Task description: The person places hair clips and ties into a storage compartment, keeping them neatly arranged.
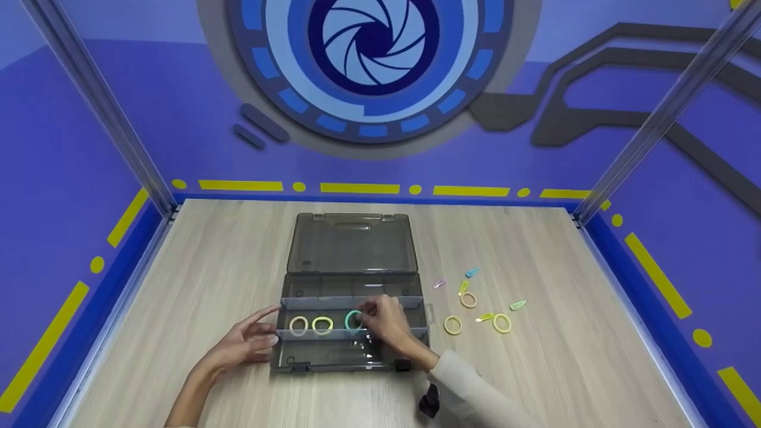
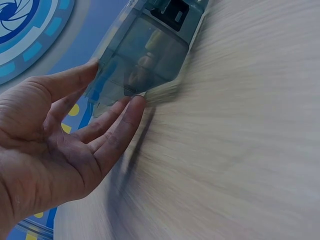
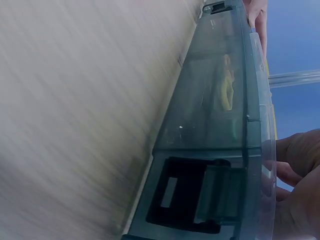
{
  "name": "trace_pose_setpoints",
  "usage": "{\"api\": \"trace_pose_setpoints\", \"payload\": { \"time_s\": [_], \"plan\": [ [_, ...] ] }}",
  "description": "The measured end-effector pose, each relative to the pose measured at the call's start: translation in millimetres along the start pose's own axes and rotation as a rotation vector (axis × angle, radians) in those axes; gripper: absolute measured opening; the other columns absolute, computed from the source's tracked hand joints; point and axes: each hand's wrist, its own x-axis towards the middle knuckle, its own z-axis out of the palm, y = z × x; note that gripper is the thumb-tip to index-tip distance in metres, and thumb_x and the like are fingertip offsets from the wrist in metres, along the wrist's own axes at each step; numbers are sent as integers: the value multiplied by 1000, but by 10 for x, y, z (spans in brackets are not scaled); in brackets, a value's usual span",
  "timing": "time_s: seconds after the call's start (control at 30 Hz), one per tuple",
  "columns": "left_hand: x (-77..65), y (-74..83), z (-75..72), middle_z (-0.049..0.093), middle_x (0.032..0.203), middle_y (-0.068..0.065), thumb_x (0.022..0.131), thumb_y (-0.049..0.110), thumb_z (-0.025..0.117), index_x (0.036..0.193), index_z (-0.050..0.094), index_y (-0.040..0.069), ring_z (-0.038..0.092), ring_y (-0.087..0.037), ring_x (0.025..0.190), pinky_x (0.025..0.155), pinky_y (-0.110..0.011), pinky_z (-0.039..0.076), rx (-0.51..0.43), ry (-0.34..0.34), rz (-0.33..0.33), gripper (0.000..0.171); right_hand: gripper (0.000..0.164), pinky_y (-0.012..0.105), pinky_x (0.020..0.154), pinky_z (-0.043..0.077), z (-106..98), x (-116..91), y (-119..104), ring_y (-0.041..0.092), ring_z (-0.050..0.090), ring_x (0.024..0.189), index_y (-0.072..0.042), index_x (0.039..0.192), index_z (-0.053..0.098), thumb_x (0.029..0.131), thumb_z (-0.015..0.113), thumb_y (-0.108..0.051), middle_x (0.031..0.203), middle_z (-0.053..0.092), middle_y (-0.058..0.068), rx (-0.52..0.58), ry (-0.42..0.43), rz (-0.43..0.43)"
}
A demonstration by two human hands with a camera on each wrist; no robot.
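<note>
Head view: teal ring [image 1: 347,320], smoky plastic box [image 1: 327,351]

Blue-purple walls [image 1: 148,107] — metal corner posts [image 1: 106,107] — pale wood-grain tabletop [image 1: 208,249]

My left hand [image 1: 238,346] and right hand [image 1: 386,321] are bare. Right side: plain pale-beige cloth sleeve [image 1: 475,389], lightly creased, ending partway along my forearm [image 1: 421,352]. Small black angular piece [image 1: 429,402] just beside it, can't tell if I'm wearing that. Left sleeve mostly out of frame.
</note>
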Motion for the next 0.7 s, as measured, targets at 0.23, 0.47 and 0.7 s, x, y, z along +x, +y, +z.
{"api": "trace_pose_setpoints", "payload": {
  "time_s": [0.23,0.47,0.7],
  "plan": [
    [8,6,1,46,142,-24,100,22,67,162,24,12,63,-21,110,93,-45,59,-10,-5,4,76,7,25,64,59,3,0,9,19,73,71,3,92,77,85,76,2,81,77,13,25,-28,-12],
    [8,9,-2,46,141,-25,100,22,67,162,25,12,63,-21,112,92,-44,59,0,-17,31,76,8,24,59,56,14,51,-4,15,70,68,5,90,78,82,75,5,78,76,14,5,-89,-2],
    [-12,3,8,47,141,-23,99,24,68,162,25,13,64,-23,112,93,-45,59,5,9,-5,77,12,26,65,59,-9,60,34,24,74,74,8,94,77,83,74,6,84,77,17,47,-164,-38]
  ]
}}
